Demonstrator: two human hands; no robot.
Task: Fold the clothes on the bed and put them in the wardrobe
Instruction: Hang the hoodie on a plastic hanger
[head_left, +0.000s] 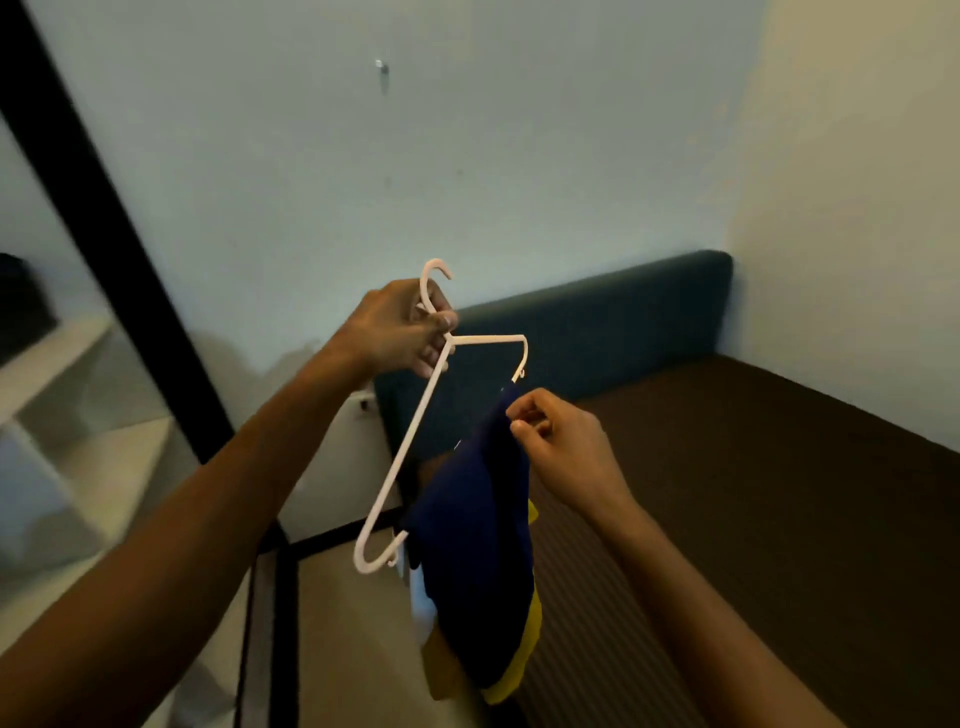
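Observation:
My left hand (402, 330) grips a white plastic hanger (410, 441) at the base of its hook and holds it up, tilted. My right hand (558, 434) pinches the top edge of a navy blue garment with yellow and white parts (478, 561). The garment hangs down from my fingers beside the hanger's lower arm, above the gap between bed and wall. The bed (753, 519) with a dark brown cover lies at the right, below my right forearm.
A dark teal headboard (623, 332) stands against the pale wall. A small hook or nail (381, 66) sticks out of the wall above. A black-framed unit with white shelves (57, 374) is at the left. A black cable (249, 623) hangs near the floor.

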